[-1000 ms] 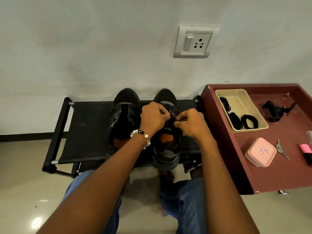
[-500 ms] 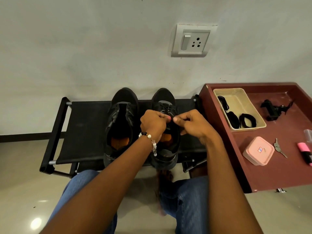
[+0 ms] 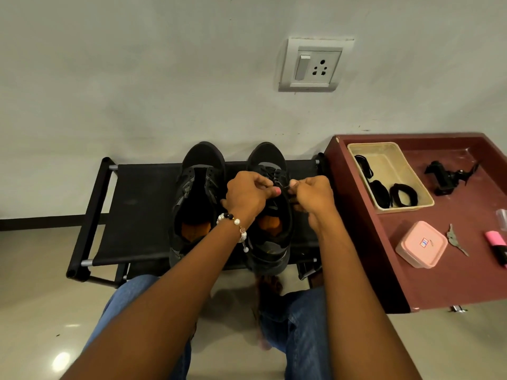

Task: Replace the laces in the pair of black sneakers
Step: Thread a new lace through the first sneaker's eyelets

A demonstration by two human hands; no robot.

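Both hands, left hand point(image 3: 247, 194) and right hand point(image 3: 311, 194), are pinching a lace point(image 3: 285, 187) on the right sneaker point(image 3: 270, 165). The left sneaker point(image 3: 201, 171) is sitting apparently unlaced, so roughly half seems left.

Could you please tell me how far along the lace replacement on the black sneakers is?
Done: nothing completely. In hand: left hand and right hand pinch a black lace on the partly laced right black sneaker. Left: the unlaced left black sneaker; black laces wait in the beige plastic tray.
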